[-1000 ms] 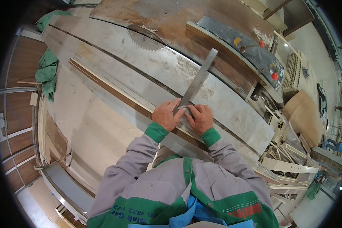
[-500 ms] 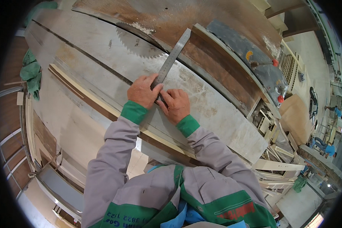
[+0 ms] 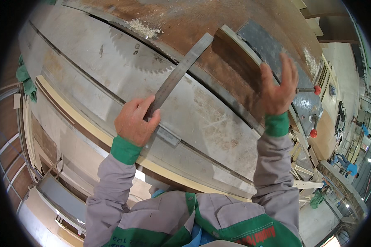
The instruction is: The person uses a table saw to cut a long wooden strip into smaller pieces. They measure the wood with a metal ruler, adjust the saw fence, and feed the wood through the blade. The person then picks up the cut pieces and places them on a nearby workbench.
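Note:
A steel square (image 3: pixel 181 70) with a long graduated blade lies slantwise across the grey metal saw table (image 3: pixel 218 111). Its far tip reaches the end of the fence (image 3: pixel 245 45). My left hand (image 3: pixel 134 121) is closed on the near part of the blade, thumb and forefinger at its edges. Beside that hand, a short grey metal bar (image 3: pixel 168 135) lies along the table's groove; I cannot tell whether it belongs to the square. My right hand (image 3: pixel 279 88) is raised over the fence, fingers apart and holding nothing.
A toothed saw-blade mark (image 3: pixel 142 53) shows on the table, with sawdust (image 3: pixel 142 28) behind it. Beyond the fence are red-knobbed levers (image 3: pixel 313 90). A pale wooden strip (image 3: pixel 82 117) edges the near side. Wood offcuts lie at right; people (image 3: pixel 350 168) stand far off.
My right hand has let go of the square and moved right, up over the fence. My left hand has shifted left and nearer, still on the blade. The view has moved slightly.

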Demonstrator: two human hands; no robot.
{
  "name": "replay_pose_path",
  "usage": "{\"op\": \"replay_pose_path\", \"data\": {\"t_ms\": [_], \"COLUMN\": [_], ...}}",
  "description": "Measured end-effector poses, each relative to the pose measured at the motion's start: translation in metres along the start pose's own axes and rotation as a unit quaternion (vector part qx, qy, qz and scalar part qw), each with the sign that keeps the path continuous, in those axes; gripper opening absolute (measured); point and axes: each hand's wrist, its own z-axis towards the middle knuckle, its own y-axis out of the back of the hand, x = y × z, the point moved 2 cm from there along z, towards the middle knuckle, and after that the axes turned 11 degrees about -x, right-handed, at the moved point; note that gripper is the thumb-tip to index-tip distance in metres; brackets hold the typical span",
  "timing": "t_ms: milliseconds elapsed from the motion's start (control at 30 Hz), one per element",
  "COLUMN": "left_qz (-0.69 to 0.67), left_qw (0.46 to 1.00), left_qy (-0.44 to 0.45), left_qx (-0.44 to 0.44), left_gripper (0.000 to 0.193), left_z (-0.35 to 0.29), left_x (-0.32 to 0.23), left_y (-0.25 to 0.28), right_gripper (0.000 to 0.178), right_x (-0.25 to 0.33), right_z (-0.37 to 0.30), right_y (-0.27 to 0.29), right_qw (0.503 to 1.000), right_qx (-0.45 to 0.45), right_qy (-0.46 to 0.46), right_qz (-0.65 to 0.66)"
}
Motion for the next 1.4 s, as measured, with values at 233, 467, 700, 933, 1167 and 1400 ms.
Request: {"op": "replay_pose_path", "data": {"t_ms": [233,467,700,933,1167,1400], "left_qz": [-0.050,-0.057,-0.057,-0.063,-0.071,-0.041], "left_qw": [0.998,0.996,0.995,0.994,0.996,0.995], "left_qy": [-0.021,-0.032,-0.049,-0.047,-0.034,-0.057], "left_qx": [-0.043,-0.058,-0.070,-0.069,-0.051,-0.072], "left_gripper": [0.040,0.042,0.042,0.044,0.042,0.046], "left_z": [-0.004,-0.006,0.000,-0.001,0.000,0.002], "left_x": [0.008,0.012,0.014,0.012,0.012,0.011], "left_y": [-0.007,-0.014,-0.017,-0.018,-0.019,-0.022], "right_gripper": [0.084,0.082,0.082,0.085,0.080,0.077], "right_x": [-0.061,-0.060,-0.055,-0.060,-0.058,-0.061], "right_z": [0.047,0.042,0.045,0.044,0.044,0.044], "right_y": [-0.070,-0.072,-0.072,-0.073,-0.072,-0.073], "right_qw": [0.984,0.983,0.984,0.984,0.984,0.987], "right_qx": [0.151,0.145,0.140,0.141,0.138,0.127], "right_qy": [-0.050,-0.045,-0.048,-0.044,-0.045,-0.032], "right_qz": [-0.082,-0.105,-0.099,-0.103,-0.103,-0.094]}}
